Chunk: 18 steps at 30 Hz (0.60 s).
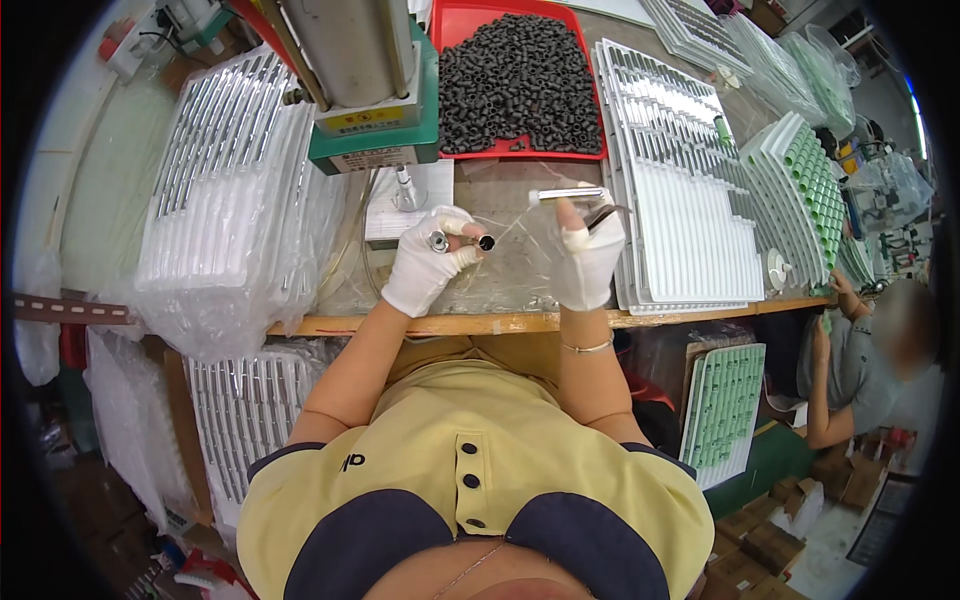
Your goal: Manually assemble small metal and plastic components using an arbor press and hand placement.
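My left hand [428,262], in a white glove with bare fingertips, is closed round a shiny silver tube [438,241] whose round end faces up. Between its thumb and fingertip sits a small round black piece [486,243]; whether it belongs to another tube I cannot tell. My right hand [585,262], gloved the same way, grips a silver tube [572,194] with a whitish left end, lying level across the fingers. A dark, thin item [602,216] shows beside that hand's fingers, its kind unclear. Beyond my left hand, a metal post [405,190] stands under the press.
A green press [375,150] with a grey cylinder stands at the far left. Next to it, a red tray [603,152] holds a heap of small black fittings [515,85]. White trays [690,260] with silver tubes flank both sides. Another person [850,370] sits at right.
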### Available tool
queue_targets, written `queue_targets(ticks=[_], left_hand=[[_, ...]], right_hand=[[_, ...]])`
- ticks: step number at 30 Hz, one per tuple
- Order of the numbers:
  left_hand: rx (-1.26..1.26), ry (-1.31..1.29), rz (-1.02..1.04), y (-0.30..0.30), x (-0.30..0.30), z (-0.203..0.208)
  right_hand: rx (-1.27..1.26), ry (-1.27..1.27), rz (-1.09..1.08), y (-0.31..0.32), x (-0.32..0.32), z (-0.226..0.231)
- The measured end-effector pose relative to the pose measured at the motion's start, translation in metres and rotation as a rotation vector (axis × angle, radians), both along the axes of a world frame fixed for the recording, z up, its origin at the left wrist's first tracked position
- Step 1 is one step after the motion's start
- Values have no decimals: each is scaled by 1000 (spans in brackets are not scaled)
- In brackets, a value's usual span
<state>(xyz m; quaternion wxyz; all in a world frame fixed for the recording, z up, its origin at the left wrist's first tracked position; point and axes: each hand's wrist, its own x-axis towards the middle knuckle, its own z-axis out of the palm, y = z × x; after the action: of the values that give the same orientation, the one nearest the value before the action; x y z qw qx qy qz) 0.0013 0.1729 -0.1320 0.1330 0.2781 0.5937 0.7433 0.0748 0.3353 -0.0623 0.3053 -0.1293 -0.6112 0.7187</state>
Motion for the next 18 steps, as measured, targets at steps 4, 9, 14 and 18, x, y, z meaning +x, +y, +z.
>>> queue_targets(ticks=[4,9,14,18], left_hand=[[0,16,1,-3,-1,6],[-101,-10,70,-9,2,5],[-159,-53,172,-19,10,6],[-246,81,273,-28,7,-1]], right_hand=[[321,-50,-10,-11,13,8],[746,-17,81,-23,10,-2],[954,-68,110,-31,1,-8],[889,-120,146,-40,-8,-17]])
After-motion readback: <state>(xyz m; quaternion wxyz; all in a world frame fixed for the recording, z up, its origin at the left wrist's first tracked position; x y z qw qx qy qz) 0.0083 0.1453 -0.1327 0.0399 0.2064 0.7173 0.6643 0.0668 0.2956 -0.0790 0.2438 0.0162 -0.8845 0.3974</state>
